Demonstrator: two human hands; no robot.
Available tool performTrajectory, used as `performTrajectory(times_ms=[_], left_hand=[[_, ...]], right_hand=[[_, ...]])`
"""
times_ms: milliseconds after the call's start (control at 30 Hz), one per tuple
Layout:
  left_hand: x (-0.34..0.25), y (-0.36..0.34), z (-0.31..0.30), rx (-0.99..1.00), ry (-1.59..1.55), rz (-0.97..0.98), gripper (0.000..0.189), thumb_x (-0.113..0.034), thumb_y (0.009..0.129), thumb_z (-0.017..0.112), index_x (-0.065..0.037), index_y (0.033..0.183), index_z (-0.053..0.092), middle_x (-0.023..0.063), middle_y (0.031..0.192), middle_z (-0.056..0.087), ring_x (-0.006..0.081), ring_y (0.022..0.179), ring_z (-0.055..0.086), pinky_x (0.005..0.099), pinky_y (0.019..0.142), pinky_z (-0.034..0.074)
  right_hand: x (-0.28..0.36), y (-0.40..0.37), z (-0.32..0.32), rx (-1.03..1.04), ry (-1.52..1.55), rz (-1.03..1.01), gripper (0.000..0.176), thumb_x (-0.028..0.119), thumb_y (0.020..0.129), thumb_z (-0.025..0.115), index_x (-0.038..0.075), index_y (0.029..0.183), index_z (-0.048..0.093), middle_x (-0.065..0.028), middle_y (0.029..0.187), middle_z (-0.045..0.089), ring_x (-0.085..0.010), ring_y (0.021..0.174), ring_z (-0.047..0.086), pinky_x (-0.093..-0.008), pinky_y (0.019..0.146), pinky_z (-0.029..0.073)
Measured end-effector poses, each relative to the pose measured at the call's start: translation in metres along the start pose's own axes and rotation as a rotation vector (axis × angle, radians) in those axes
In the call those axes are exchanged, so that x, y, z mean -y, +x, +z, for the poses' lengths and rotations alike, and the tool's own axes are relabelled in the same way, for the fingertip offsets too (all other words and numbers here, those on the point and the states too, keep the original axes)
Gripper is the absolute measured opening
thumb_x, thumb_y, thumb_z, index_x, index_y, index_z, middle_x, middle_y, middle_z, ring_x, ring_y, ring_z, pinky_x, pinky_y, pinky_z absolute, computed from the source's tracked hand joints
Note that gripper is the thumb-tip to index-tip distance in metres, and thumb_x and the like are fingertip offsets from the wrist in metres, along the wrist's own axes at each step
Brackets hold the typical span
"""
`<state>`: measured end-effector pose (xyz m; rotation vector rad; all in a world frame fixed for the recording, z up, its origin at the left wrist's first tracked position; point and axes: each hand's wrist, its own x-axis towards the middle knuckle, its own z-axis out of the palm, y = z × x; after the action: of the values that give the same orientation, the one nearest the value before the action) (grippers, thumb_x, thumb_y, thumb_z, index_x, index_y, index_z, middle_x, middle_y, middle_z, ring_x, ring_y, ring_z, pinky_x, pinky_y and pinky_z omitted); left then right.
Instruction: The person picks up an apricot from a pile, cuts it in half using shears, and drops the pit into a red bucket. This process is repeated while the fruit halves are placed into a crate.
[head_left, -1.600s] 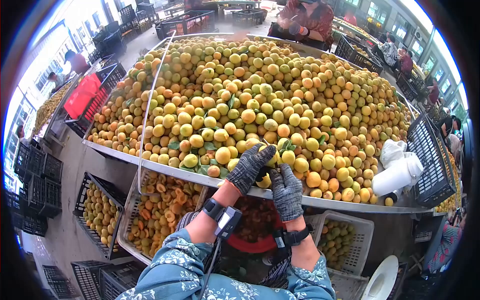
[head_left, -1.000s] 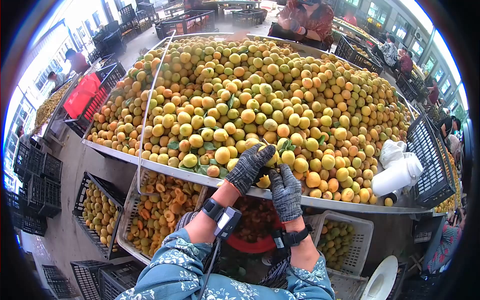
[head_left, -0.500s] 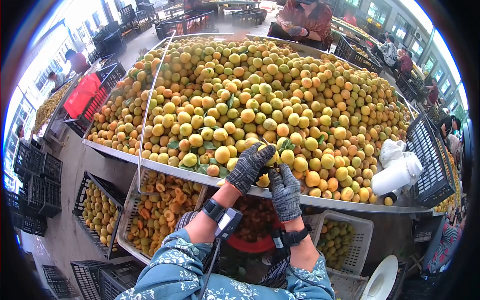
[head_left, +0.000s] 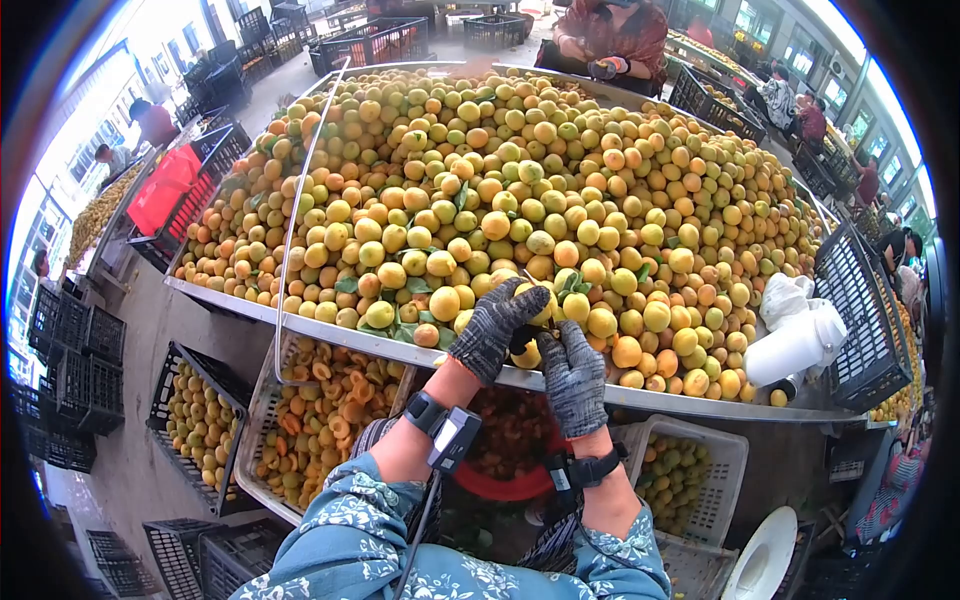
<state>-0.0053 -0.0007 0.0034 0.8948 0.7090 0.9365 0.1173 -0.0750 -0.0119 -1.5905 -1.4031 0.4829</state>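
Observation:
My left hand (head_left: 503,328), in a grey knitted glove, is closed with its fingers curled around a yellow apricot (head_left: 525,355) low between the hands. Close against it, my right hand (head_left: 573,380), gloved alike, has its fingers pressed together at the same fruit. Dark glove fingertips hide much of the apricot. A thin brown stick-like piece (head_left: 529,277) rises just above the left fingers; I cannot tell whether it is held. Both hands are over the near metal rim of a table (head_left: 460,362) heaped with yellow-orange apricots (head_left: 495,225) and some green leaves.
Below the table, a crate of split apricots (head_left: 330,415) stands left, a red tub (head_left: 505,487) between my arms, and a white crate of greenish fruit (head_left: 725,480) right. A white jug (head_left: 795,345) lies near a black crate (head_left: 862,315). Across the table is another person (head_left: 625,45).
Yellow pieces that showed below and beside my hands no longer show; a rounder apricot is visible between them. My hands stay almost in place. The person opposite has lowered a hand.

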Motion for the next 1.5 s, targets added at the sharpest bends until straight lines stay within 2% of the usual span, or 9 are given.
performTrajectory(times_ms=[300, 500, 600, 767, 867, 1033, 1100, 1200, 1500], left_hand=[[0.014, 0.009, -0.016, -0.014, -0.148, -0.090, 0.025, -0.037, 0.090, 0.059, -0.012, 0.093, 0.060, -0.0013, 0.073, 0.059, 0.0074, 0.060, 0.056, 0.0195, 0.048, 0.041], [0.013, 0.022, -0.035, -0.011, -0.464, -0.054, 0.030, -0.038, 0.086, 0.065, -0.011, 0.098, 0.060, 0.0038, 0.083, 0.063, 0.0155, 0.072, 0.063, 0.0276, 0.058, 0.051], [0.020, 0.025, -0.038, 0.027, -0.474, -0.057, 0.030, -0.036, 0.086, 0.066, -0.010, 0.100, 0.061, 0.0049, 0.087, 0.065, 0.0185, 0.076, 0.064, 0.0285, 0.060, 0.052], [0.023, 0.023, -0.038, 0.095, -0.491, -0.059, 0.038, -0.040, 0.091, 0.056, -0.005, 0.106, 0.059, 0.0106, 0.095, 0.066, 0.0228, 0.084, 0.064, 0.0304, 0.062, 0.052], [0.020, 0.020, -0.032, 0.158, -0.485, -0.102, 0.041, -0.042, 0.093, 0.052, -0.005, 0.108, 0.058, 0.0132, 0.093, 0.066, 0.0235, 0.080, 0.066, 0.0289, 0.057, 0.053], [0.020, 0.012, -0.012, 0.226, -0.529, -0.373, 0.045, -0.048, 0.091, 0.051, -0.005, 0.107, 0.058, 0.0115, 0.086, 0.066, 0.0211, 0.063, 0.065, 0.0275, 0.041, 0.048], [0.022, 0.009, 0.004, 0.159, -0.470, -0.392, 0.049, -0.057, 0.089, 0.050, -0.010, 0.099, 0.057, 0.0079, 0.070, 0.063, 0.0175, 0.046, 0.057, 0.0263, 0.036, 0.043], [0.030, 0.007, 0.013, 0.140, -0.291, -0.366, 0.042, -0.061, 0.086, 0.050, -0.019, 0.084, 0.057, -0.0020, 0.057, 0.054, 0.0120, 0.041, 0.050, 0.0197, 0.037, 0.038], [0.038, 0.010, 0.021, 0.042, -0.535, -0.461, 0.050, -0.060, 0.086, 0.049, -0.012, 0.099, 0.060, 0.0058, 0.079, 0.064, 0.0194, 0.062, 0.062, 0.0304, 0.050, 0.050]], right_hand=[[-0.006, 0.002, -0.002, -0.031, 0.109, -0.028, 0.015, 0.010, 0.089, 0.060, -0.003, 0.097, 0.060, -0.0078, 0.076, 0.063, -0.0145, 0.067, 0.056, -0.0285, 0.063, 0.046], [-0.014, 0.016, -0.024, -0.100, 0.093, 0.067, 0.020, 0.015, 0.090, 0.060, -0.001, 0.102, 0.059, -0.0106, 0.082, 0.064, -0.0176, 0.072, 0.059, -0.0291, 0.066, 0.047], [-0.028, 0.023, -0.035, -0.165, -0.358, 0.085, 0.030, 0.035, 0.089, 0.056, 0.009, 0.103, 0.059, -0.0184, 0.089, 0.064, -0.0379, 0.080, 0.061, -0.0434, 0.070, 0.047], [-0.033, 0.029, -0.048, -0.054, -0.633, 0.268, 0.033, 0.034, 0.084, 0.060, 0.010, 0.107, 0.060, -0.0165, 0.099, 0.064, -0.0357, 0.091, 0.060, -0.0446, 0.078, 0.047], [-0.035, 0.029, -0.046, -0.309, -0.381, -0.031, 0.036, 0.021, 0.080, 0.069, 0.004, 0.111, 0.060, -0.0117, 0.103, 0.063, -0.0257, 0.096, 0.060, -0.0377, 0.080, 0.048], [0.000, 0.024, -0.020, -0.176, 0.146, -0.233, 0.037, 0.020, 0.079, 0.072, 0.001, 0.109, 0.061, -0.0115, 0.101, 0.063, -0.0238, 0.095, 0.060, -0.0335, 0.082, 0.048], [0.002, 0.023, -0.012, -0.121, 0.223, -0.228, 0.039, 0.024, 0.079, 0.072, 0.001, 0.108, 0.061, -0.0138, 0.100, 0.063, -0.0250, 0.094, 0.061, -0.0344, 0.082, 0.048], [-0.005, 0.025, -0.008, -0.106, 0.056, -0.317, 0.035, 0.021, 0.084, 0.067, -0.002, 0.109, 0.060, -0.0105, 0.098, 0.063, -0.0198, 0.088, 0.060, -0.0328, 0.078, 0.049], [0.003, 0.022, -0.007, -0.199, -0.283, -0.493, 0.036, 0.030, 0.081, 0.067, -0.002, 0.098, 0.063, -0.0184, 0.087, 0.063, -0.0350, 0.083, 0.060, -0.0408, 0.075, 0.047]])
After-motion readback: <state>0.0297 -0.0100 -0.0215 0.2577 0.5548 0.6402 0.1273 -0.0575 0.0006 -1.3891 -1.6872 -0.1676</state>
